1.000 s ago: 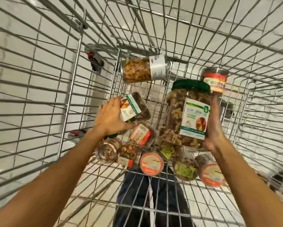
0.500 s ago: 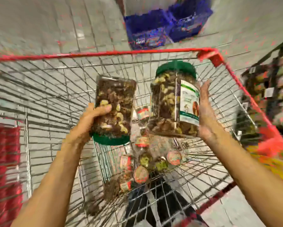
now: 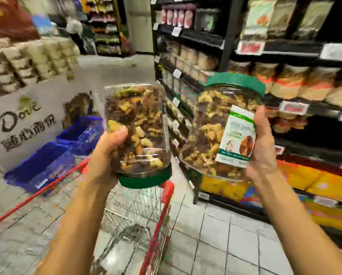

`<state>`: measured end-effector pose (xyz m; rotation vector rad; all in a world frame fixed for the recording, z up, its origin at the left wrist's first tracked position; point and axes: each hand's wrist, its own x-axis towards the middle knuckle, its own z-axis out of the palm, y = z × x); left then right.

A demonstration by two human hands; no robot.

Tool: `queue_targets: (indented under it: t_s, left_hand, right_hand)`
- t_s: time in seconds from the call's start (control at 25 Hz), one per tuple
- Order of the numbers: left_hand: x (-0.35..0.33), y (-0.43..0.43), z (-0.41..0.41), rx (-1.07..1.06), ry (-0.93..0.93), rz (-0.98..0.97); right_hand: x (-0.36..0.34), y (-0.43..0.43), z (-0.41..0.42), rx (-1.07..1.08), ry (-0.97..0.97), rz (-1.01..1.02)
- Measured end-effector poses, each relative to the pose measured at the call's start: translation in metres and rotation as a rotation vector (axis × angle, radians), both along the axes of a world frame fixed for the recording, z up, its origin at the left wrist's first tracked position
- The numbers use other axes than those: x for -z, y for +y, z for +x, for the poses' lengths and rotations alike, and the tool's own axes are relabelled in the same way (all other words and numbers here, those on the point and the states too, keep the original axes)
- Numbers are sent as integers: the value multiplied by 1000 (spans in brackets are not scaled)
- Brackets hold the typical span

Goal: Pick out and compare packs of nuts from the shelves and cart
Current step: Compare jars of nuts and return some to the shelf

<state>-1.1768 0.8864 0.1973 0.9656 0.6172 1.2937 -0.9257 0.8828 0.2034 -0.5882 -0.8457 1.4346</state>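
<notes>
**A:** grip: left hand (image 3: pixel 104 157) clamped round the left jar (image 3: pixel 138 128), thumb across its front. right hand (image 3: pixel 263 151) clamped on the right jar (image 3: pixel 207 132), thumb on the edge of its label (image 3: pixel 236 135). fingers behind both jars are hidden.

**B:** counts?

**A:** 2 jars, clear plastic, mixed nuts, 1 per hand. 2 green lids. 1 label in view, on the right jar.

**B:** orientation?

**A:** left jar is upside down, left lid (image 3: pixel 144 180) at the bottom. right jar has the right lid (image 3: pixel 235 84) on top and is tilted, base toward the left jar.

**B:** touching?

**A:** no. side by side, narrow gap between them.

**B:** where relative to the cart?

**A:** 1 wire cart (image 3: pixel 160 215), red rim. left jar is held above its far end, right jar is off to the side, in front of the shelves (image 3: pixel 285 50). cart contents too blurred to tell.

**B:** anything else?

**A:** shelves on the right are full of packs, too blurred to count. 2 blue baskets (image 3: pixel 39 165) on the floor at left, just beside 1 white display box (image 3: pixel 27 120) marked Dove.
</notes>
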Motion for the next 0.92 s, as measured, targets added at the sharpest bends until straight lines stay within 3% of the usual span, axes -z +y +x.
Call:
queue_targets:
  t_s: [0.2,0.4,0.76,0.92]
  left_hand:
    - [-21,70,167,219,-123,94]
    - [-36,120,275,210,-151,101]
    - [-61,213,334,188,-165,152]
    - [-72,256,333,194,-132,222]
  right_hand:
    - [-36,30,155,147,-68,81]
    - [-57,85,259,126,-162,88]
    - [-96,230,319,317,-370,220]
    - [-117,281,323,306,-330,248]
